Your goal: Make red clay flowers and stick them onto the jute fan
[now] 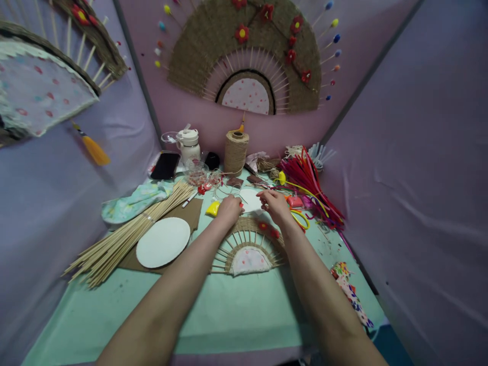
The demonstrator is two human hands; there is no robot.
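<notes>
My left hand (230, 207) is closed, its fingertips pinched at a small red piece (241, 205) whose kind I cannot make out. My right hand (275, 204) hovers opposite, fingers curled in toward the thumb; anything in them is too small to name. Between the hands lies a white oval sheet (250, 201). Just below them is a small woven fan (244, 223) with thin stick ribs, red flowers (273, 233) and a dotted cloth half-circle (249, 260). My right wrist and forearm cover its right edge. Beside my left hand sits a yellow packet (212, 208).
Bamboo sticks (125, 236) and a white oval board (163, 242) lie on brown cardboard (194, 213) at left. A twine spool (236, 153), a bottle (189, 145) and a phone (165, 166) stand behind. Red pipe cleaners (310, 185) are at right. A large fan (190, 63) hangs behind.
</notes>
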